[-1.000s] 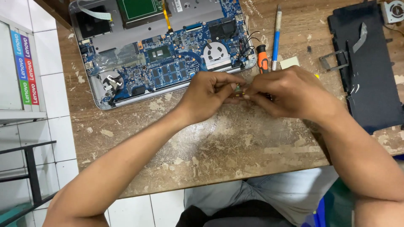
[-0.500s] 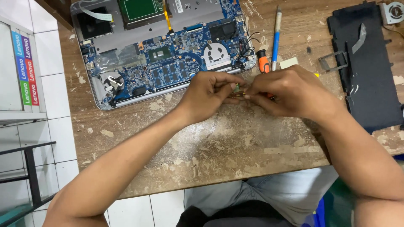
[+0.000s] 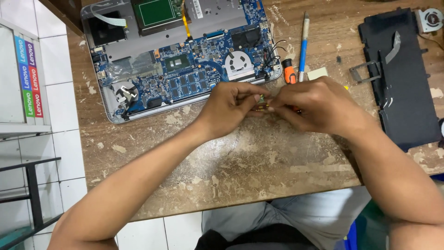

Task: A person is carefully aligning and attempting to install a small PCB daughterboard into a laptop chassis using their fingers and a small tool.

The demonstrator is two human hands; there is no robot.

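On the worn bench (image 3: 240, 171), mid-frame, left hand (image 3: 231, 107) and right hand (image 3: 319, 106) both pinch a small part (image 3: 262, 103) between them.

The opened laptop (image 3: 185, 55) lies at the bench's (image 3: 240, 171) far left. A pen (image 3: 303, 46) and screwdriver (image 3: 289, 74) lie right of it, the battery pack (image 3: 407, 88) farther right, a fan (image 3: 431, 19) behind that.
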